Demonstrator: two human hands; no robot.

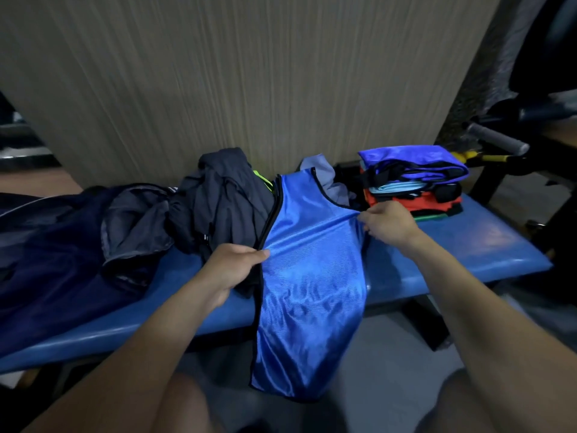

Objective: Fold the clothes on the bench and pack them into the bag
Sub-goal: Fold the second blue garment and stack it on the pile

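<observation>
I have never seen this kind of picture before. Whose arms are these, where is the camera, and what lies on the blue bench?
There is no machine here. A person wears a camera on the head, so this single picture looks forward and down at their own two bare arms. The left hand pinches the left, black-trimmed edge of a shiny blue vest, and the right hand pinches its right edge. The vest lies across the blue bench and hangs over its front edge. To the left is a heap of dark unfolded clothes. To the right is a stack of folded clothes.
</observation>
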